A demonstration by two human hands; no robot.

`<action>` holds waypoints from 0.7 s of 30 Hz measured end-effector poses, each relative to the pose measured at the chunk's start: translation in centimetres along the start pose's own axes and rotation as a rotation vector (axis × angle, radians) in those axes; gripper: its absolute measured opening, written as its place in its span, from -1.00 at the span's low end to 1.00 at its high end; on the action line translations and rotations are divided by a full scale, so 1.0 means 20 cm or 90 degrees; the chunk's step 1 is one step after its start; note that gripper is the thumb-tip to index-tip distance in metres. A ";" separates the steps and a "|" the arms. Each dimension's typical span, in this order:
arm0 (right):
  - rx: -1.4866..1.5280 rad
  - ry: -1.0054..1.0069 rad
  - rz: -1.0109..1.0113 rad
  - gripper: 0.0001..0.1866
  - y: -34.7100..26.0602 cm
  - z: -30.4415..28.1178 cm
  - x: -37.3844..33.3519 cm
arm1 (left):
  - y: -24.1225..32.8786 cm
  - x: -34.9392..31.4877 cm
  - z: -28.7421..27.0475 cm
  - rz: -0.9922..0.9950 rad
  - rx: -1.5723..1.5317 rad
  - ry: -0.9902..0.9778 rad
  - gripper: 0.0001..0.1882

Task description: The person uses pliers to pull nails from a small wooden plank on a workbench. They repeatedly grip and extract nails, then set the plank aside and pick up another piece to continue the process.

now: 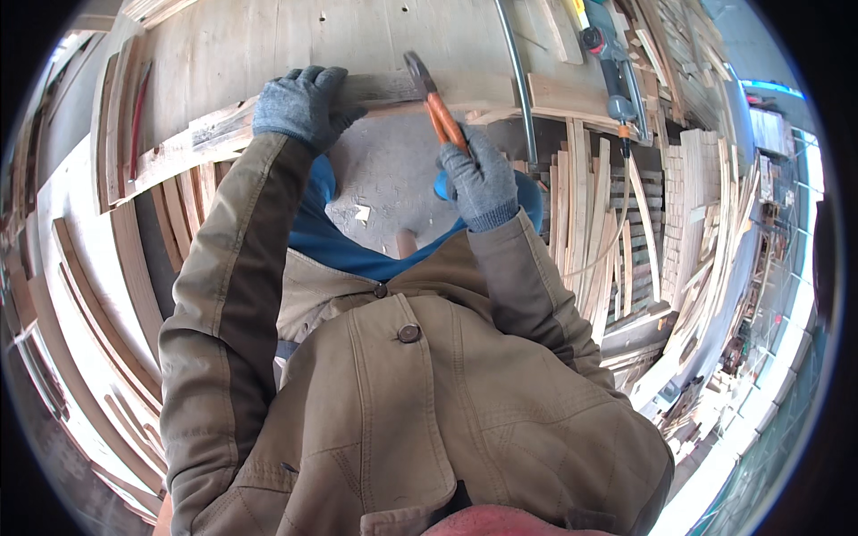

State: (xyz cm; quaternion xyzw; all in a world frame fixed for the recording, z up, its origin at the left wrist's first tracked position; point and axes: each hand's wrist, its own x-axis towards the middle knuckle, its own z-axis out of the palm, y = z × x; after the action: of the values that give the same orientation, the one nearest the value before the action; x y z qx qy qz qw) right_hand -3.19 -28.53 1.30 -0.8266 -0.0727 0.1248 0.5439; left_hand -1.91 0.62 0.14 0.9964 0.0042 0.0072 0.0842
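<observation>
A long wooden board (384, 87) lies along the near edge of the pale plywood worktop (259, 45). My left hand (299, 107), in a grey glove, is closed over this board, fingers on its far side and thumb at the near side. In my gloved right hand (483, 181) is a pair of pliers (438, 112) with orange handles. Their dark metal jaws point away from me and lie over the board. Whether the jaws touch the wood I cannot tell.
A blue-grey power tool (617, 85) and a metal pipe (518, 76) lie at the right. A thin red rod (139, 121) rests at the left. Stacked wood strips (585, 188) stand below right. A hose (612, 241) hangs there.
</observation>
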 end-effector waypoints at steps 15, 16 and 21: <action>0.048 -0.003 -0.007 -0.63 0.04 -0.01 0.02 | -0.01 0.02 0.02 0.021 -0.024 0.057 -0.29; 0.052 0.009 -0.019 -0.63 0.03 -0.02 0.02 | -0.01 0.02 0.02 0.022 -0.017 0.056 -0.29; 0.234 0.032 0.067 -0.65 -0.02 -0.10 0.02 | 0.00 0.01 0.02 0.002 -0.013 0.044 -0.28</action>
State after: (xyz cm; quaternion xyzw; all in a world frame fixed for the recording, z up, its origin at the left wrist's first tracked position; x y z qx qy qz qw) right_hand -2.30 -30.06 2.43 -0.7188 0.0083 0.1436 0.6802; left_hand -1.67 0.59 -0.16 0.9946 0.0057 0.0418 0.0944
